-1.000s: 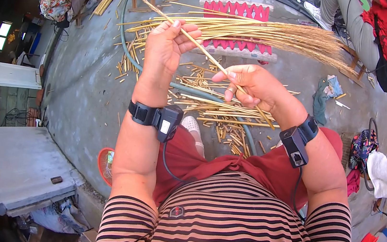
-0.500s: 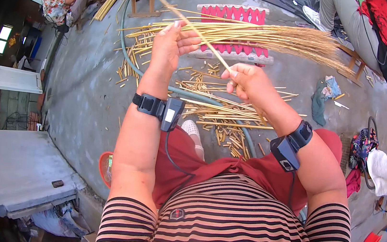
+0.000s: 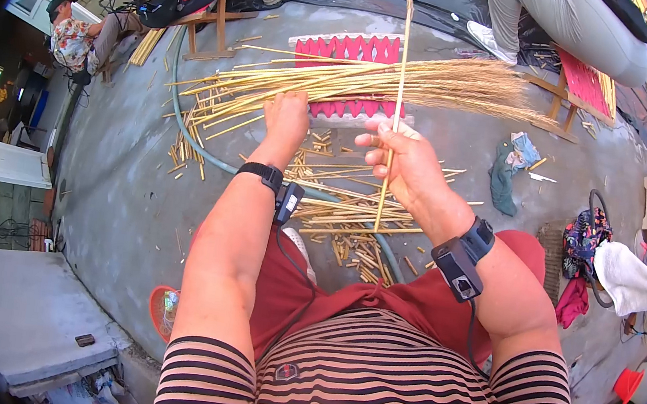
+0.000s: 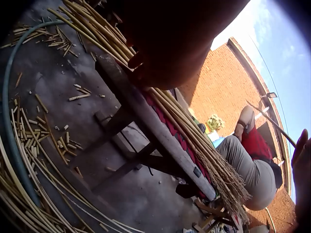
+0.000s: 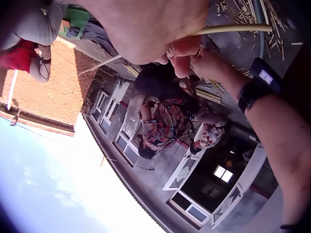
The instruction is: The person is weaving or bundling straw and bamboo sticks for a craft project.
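In the head view the right hand (image 3: 409, 164) holds one long pale stalk (image 3: 401, 74) upright between thumb and fingers, its lower end over the floor pieces. The same stalk (image 5: 238, 28) crosses under the right hand (image 5: 150, 24) in the right wrist view. At the near left edge of a bundle of stalks with feathery heads (image 3: 338, 83), the left hand (image 3: 286, 121) rests with fingers bent onto the stalks; whether it grips any cannot be told. The bundle (image 4: 194, 141) lies across a low bench with pink cloth (image 3: 361, 110). The left hand (image 4: 165, 53) is dark in the left wrist view.
Cut stalk pieces (image 3: 361, 259) and longer stalks (image 3: 339, 208) lie on the concrete floor beside a grey-green hose (image 3: 223, 164). Other people sit at the far left and far right. A blue-green cloth (image 3: 504, 180) lies right, and an orange basket (image 3: 158, 312) stands near the left forearm.
The left hand has left the single stalk and moved down to the bundle. The right hand has swung that stalk from slanting left to upright. The head view has shifted.
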The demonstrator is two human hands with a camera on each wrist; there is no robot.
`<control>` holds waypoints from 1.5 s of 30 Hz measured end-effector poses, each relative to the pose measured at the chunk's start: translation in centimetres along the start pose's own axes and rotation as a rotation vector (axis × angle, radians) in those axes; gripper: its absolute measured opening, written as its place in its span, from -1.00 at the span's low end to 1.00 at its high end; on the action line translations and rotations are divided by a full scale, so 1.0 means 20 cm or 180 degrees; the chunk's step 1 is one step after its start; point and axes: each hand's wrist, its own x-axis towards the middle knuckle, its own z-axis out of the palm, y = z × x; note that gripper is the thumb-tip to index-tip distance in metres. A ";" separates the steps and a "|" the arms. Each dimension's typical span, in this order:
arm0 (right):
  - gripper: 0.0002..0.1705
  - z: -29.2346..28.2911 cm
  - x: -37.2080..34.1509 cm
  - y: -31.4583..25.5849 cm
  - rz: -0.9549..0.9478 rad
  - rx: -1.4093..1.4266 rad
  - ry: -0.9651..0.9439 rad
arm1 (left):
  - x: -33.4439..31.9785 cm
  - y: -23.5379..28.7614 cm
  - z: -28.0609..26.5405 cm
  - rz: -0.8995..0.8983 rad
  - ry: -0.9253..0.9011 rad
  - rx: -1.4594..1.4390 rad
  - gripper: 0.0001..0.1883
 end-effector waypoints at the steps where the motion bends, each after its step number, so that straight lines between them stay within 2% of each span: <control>1: -0.79 0.01 -0.01 0.00 0.0072 -0.0093 0.0018 | 0.00 0.00 0.01 -0.0071 -0.0015 0.0030 -0.86; 8: -0.78 0.01 -0.04 0.01 0.0229 -0.0412 -0.0236 | -0.02 0.00 0.05 -0.0142 0.0028 0.0197 -0.88; 11: -0.79 0.01 -0.05 0.03 0.0228 -0.0433 -0.0366 | -0.03 0.02 -0.01 0.0159 -0.0059 0.0497 -0.86; 14: -0.80 0.02 -0.06 0.02 0.0135 -0.0708 -0.0358 | -0.03 -0.01 -0.01 0.0325 -0.0012 0.0424 -0.90; 18: -0.80 0.04 -0.06 0.01 -0.0268 -0.1434 -0.0337 | -0.05 -0.03 -0.15 0.0255 0.0500 0.0097 -0.95; 19: -0.80 0.05 -0.06 0.00 -0.0252 -0.1495 -0.0395 | -0.03 -0.04 -0.19 0.0186 0.0838 -0.0034 -0.95; 21: -0.81 0.07 -0.07 -0.01 -0.0371 -0.1574 -0.0393 | -0.03 -0.05 -0.31 -0.0151 0.1016 -0.0618 -0.94; 23: -0.78 0.04 -0.03 0.00 -0.1045 -0.1836 -0.0469 | -0.04 -0.06 -0.41 -0.0430 0.1285 -0.1289 -0.95; 24: -0.77 0.05 -0.02 0.03 -0.1338 -0.1858 -0.0558 | -0.05 -0.05 -0.48 -0.0609 0.0993 -0.2445 -0.96; 26: -0.74 0.07 -0.03 0.05 -0.1162 -0.1774 -0.0497 | -0.12 -0.02 -0.63 -0.1095 0.0314 -0.4628 -0.96; 27: -0.72 0.08 -0.01 0.05 -0.1078 -0.1735 -0.0488 | -0.15 0.03 -0.69 -0.1095 0.0110 -0.5144 -0.94; 29: -0.70 0.09 -0.01 0.08 -0.0310 -0.1488 -0.0775 | -0.20 0.07 -0.73 -0.1202 -0.0315 -0.5707 -0.95; 31: -0.68 0.12 -0.02 0.09 0.0334 -0.1325 -0.1065 | -0.21 0.07 -0.70 -0.1132 -0.0509 -0.5960 -0.94; 33: -0.67 0.14 -0.04 0.09 0.0860 -0.1221 -0.1344 | -0.20 0.05 -0.66 -0.1027 -0.0497 -0.5805 -0.92; 34: -0.69 0.15 -0.02 0.11 0.0940 -0.1329 -0.1317 | -0.21 0.05 -0.65 -0.0982 -0.0521 -0.5731 -0.91; 36: -0.71 0.10 0.04 0.15 0.0906 -0.1296 -0.1527 | -0.22 0.08 -0.65 -0.1239 -0.0439 -0.5630 -0.87; 39: -0.74 0.12 0.06 0.15 0.1145 -0.1091 -0.1681 | -0.23 0.07 -0.58 -0.1410 -0.0872 -0.6193 -0.81; 40: -0.70 0.10 0.08 0.16 0.1172 -0.1064 -0.1814 | -0.24 0.06 -0.56 -0.1468 -0.1031 -0.6383 -0.81; 42: -0.66 0.11 0.08 0.19 0.1159 -0.0951 -0.1646 | -0.22 -0.01 -0.52 -0.1443 -0.1137 -0.6420 -0.82; 43: -0.52 0.13 0.06 0.18 0.1139 -0.1117 -0.1479 | -0.20 -0.06 -0.51 -0.1580 -0.1047 -0.6328 -0.81; 45: -0.43 0.14 0.03 0.17 0.1278 -0.1185 -0.1326 | -0.16 -0.17 -0.50 -0.1843 -0.0778 -0.6194 -0.81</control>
